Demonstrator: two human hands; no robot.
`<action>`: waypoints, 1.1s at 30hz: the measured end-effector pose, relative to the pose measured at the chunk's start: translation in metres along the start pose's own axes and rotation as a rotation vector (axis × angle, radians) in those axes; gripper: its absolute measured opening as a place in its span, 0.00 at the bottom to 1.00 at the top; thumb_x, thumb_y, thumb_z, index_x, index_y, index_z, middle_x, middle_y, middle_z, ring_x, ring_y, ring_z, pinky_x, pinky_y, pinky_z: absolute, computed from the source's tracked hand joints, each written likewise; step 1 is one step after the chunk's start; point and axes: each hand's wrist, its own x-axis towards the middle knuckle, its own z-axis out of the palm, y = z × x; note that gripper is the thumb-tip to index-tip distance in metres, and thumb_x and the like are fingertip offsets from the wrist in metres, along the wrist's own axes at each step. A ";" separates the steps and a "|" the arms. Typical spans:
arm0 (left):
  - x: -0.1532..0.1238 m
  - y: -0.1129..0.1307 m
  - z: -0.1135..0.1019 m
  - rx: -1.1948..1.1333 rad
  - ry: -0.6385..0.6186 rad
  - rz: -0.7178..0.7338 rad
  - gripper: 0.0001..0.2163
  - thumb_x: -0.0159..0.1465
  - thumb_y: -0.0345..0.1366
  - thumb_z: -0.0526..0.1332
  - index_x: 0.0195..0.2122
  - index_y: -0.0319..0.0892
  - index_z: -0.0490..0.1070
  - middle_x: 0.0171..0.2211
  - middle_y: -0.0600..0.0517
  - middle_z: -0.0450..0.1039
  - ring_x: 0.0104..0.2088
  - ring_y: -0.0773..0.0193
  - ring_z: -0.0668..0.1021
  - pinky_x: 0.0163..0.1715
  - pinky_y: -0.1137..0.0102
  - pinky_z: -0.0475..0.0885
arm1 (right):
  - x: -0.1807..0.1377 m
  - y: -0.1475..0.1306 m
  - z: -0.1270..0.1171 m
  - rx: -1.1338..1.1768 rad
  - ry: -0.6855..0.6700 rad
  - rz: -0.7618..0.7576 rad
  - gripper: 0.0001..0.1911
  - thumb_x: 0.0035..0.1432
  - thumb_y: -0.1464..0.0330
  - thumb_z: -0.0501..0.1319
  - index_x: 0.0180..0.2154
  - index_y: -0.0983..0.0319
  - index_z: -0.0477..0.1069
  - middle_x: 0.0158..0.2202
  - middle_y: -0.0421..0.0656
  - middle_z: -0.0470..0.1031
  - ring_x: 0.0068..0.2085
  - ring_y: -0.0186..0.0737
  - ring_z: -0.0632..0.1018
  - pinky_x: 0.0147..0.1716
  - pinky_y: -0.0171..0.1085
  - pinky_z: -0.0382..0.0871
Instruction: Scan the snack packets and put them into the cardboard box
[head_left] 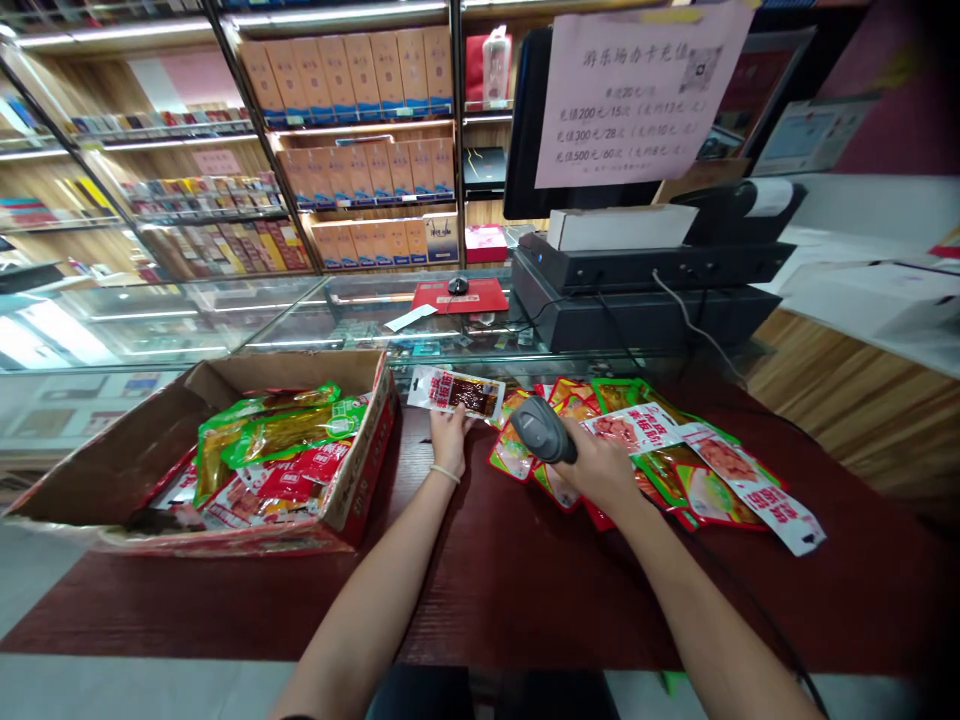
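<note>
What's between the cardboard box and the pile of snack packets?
In the head view, the person's left hand is there, holding a white-and-brown snack packet, with dark red counter around it.

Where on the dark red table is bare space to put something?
Bare tabletop shows between the left forearm and right forearm, and in front of the open carton. Crowded: the packet pile, around the scanner and right hand.

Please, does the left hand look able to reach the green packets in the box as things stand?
Probably yes: the box is open on top, with green packets uppermost. However, its right wall stands between, and the left hand holds another packet.
</note>
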 end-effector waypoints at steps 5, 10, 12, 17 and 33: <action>-0.007 0.017 0.012 0.183 -0.004 0.194 0.14 0.62 0.34 0.59 0.49 0.40 0.63 0.49 0.43 0.74 0.48 0.61 0.78 0.48 0.64 0.73 | 0.000 0.000 0.007 -0.015 0.052 0.019 0.20 0.53 0.62 0.58 0.49 0.58 0.71 0.34 0.44 0.81 0.33 0.47 0.79 0.29 0.38 0.60; -0.035 0.080 0.020 0.684 0.030 0.461 0.12 0.67 0.39 0.55 0.49 0.43 0.68 0.43 0.47 0.77 0.43 0.59 0.79 0.46 0.67 0.72 | -0.002 0.000 0.012 0.018 0.117 0.040 0.22 0.53 0.61 0.58 0.50 0.58 0.71 0.33 0.45 0.81 0.32 0.48 0.79 0.28 0.38 0.60; -0.051 0.119 0.016 0.903 0.038 0.587 0.13 0.68 0.41 0.53 0.50 0.44 0.69 0.40 0.48 0.78 0.41 0.58 0.79 0.44 0.68 0.71 | -0.002 0.000 0.013 0.030 0.144 0.027 0.21 0.54 0.61 0.58 0.49 0.58 0.71 0.34 0.46 0.81 0.31 0.48 0.78 0.28 0.38 0.59; -0.074 0.215 -0.024 1.232 0.156 0.868 0.16 0.69 0.38 0.51 0.54 0.47 0.70 0.41 0.48 0.78 0.43 0.58 0.79 0.44 0.69 0.68 | -0.001 -0.009 0.013 0.045 0.175 0.040 0.23 0.52 0.57 0.60 0.48 0.59 0.72 0.26 0.45 0.78 0.26 0.48 0.76 0.25 0.38 0.55; -0.072 0.234 -0.098 1.611 -0.069 0.614 0.14 0.66 0.35 0.54 0.50 0.47 0.74 0.45 0.47 0.79 0.45 0.55 0.79 0.46 0.67 0.70 | 0.022 -0.065 -0.011 0.092 0.177 -0.049 0.21 0.53 0.57 0.60 0.47 0.59 0.72 0.32 0.45 0.80 0.30 0.48 0.78 0.27 0.37 0.56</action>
